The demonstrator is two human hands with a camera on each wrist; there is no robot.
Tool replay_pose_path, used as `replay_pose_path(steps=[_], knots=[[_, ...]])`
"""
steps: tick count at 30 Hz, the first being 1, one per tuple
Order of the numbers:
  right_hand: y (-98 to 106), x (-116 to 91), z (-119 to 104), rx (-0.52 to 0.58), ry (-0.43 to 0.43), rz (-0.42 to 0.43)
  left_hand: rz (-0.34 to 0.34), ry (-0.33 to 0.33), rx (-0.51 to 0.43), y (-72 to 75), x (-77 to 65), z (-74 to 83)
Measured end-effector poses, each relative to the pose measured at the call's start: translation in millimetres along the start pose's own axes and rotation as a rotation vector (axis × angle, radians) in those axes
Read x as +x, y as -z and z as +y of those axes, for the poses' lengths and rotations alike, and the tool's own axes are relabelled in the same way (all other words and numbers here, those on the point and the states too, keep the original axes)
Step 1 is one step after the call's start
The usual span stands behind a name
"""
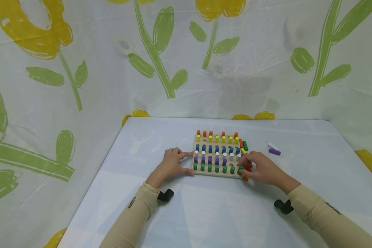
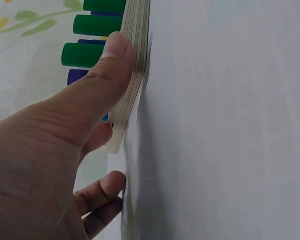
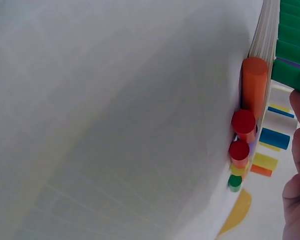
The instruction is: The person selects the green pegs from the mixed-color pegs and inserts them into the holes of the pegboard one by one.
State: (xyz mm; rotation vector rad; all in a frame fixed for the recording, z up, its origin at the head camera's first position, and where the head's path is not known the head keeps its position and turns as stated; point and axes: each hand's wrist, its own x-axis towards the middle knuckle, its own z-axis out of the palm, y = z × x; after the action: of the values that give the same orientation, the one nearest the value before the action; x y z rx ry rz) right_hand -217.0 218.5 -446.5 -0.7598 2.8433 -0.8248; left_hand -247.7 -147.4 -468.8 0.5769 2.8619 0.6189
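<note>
A wooden pegboard [image 1: 218, 174] lies on the table, carrying rows of orange, yellow, blue, white, purple and green pegs. My left hand [image 1: 171, 164] touches its left side with an extended index finger and thumb. In the left wrist view, the thumb [image 2: 102, 75] presses against the board's layered edge beside the green pegs. At the front right corner, my right hand [image 1: 261, 167] pinches a green peg [image 1: 240, 168], the end one of the front row. That green peg [image 3: 288, 75] stands upright at the board; whether it is fully seated I cannot tell.
Loose pegs lie along the board's right side, among them an orange peg [image 3: 254, 82], a red peg [image 3: 243, 124] and a green peg [image 1: 245, 145]. Farther right are a white peg [image 1: 272, 146] and a purple peg [image 1: 274, 151]. Flower-patterned cloth [image 1: 186, 106] surrounds the table.
</note>
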Motion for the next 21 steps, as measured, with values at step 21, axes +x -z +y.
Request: replay_pose_path(steps=[21], knots=[[1.8,-7.7,1.4,0.005,-0.028,-0.004,-0.014,0.011,0.010,-0.7,1.1,-0.8]])
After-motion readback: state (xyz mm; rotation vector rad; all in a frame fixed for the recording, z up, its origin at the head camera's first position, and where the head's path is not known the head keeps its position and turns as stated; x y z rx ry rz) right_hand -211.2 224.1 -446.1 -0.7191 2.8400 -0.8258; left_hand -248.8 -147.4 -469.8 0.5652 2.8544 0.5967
